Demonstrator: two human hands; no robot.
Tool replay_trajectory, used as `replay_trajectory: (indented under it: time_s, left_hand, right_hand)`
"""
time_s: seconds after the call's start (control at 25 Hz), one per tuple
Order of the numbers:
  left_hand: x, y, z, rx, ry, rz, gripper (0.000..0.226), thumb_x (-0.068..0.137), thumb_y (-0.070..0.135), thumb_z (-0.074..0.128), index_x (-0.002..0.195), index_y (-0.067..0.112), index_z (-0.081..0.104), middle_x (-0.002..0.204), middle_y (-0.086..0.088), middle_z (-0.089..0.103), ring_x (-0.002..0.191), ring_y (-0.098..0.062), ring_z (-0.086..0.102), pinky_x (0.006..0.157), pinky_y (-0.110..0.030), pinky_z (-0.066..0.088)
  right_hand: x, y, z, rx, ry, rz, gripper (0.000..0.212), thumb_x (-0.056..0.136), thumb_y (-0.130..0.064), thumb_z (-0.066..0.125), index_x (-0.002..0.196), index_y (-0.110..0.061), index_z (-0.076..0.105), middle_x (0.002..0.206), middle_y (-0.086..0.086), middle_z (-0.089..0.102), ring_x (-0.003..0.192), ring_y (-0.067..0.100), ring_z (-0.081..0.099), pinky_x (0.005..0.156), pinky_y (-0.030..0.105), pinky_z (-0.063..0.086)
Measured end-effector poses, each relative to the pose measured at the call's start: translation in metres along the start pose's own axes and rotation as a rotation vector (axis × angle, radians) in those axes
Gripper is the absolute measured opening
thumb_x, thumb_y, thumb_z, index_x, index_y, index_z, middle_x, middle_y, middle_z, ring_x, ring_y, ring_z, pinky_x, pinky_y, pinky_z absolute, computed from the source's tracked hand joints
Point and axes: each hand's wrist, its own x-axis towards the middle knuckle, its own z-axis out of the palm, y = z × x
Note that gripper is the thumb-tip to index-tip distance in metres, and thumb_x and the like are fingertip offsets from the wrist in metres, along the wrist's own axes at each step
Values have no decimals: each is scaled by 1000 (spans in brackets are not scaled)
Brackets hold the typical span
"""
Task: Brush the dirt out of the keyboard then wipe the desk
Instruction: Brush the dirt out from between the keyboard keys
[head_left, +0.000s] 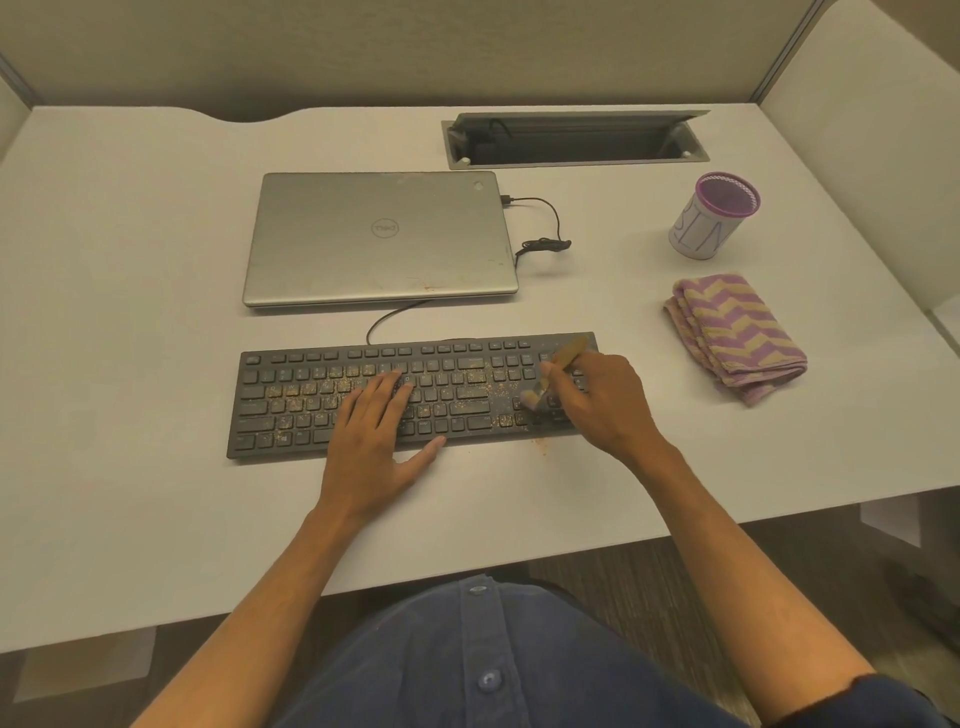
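Head view: keyboard (410, 395) near desk (130, 312) edge.

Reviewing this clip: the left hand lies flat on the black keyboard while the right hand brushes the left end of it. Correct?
Not quite. The head view shows the right hand working the small wooden-handled brush at the right end of the crumb-strewn black keyboard, not the left end. The left hand does lie flat on the keys.
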Motion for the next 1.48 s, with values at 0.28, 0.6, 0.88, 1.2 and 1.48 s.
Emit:
replay_trajectory:
  time_s: [0.28,0.6,0.88,1.2,1.48]
  left_hand:
    - [0,-1,1,-5,-3,0,77,92,64,48,143,6,52,153,-11,46,143,-28,40,118,-51,31]
    - [1,-1,1,-14,-14,-9,78,92,65,47,144,6,51,153,-12,46,143,-29,39,119,-50,30]
    - [1,-1,1,-14,-13,-8,78,92,65,46,144,7,51,153,-11,46,143,-28,39,120,-49,28]
    - [1,0,0,-18,-8,-6,77,92,64,48,144,7,51,153,-11,46,143,-28,38,119,-50,29]
    - [1,0,0,-16,-6,-4,78,92,65,47,143,6,52,153,-12,46,143,-29,39,118,-51,30]
  right_hand:
    - [11,-8,12,-20,-88,44,32,97,-36,52,90,-14,74,82,3,71,70,17,58,60,30,39]
    - [6,-6,13,-19,-86,-28,31,97,-36,53,88,-16,75,82,3,71,73,18,59,63,31,43]
    - [-1,-5,13,10,-116,-40,31,97,-36,53,90,-17,75,86,3,71,77,18,60,70,35,46]
    - [1,-8,12,19,-108,-56,33,98,-37,52,82,-15,72,75,3,66,66,15,54,62,32,40]
    - [-6,-6,15,-8,-82,-74,31,98,-36,51,89,-16,73,83,4,69,76,20,59,70,37,47]
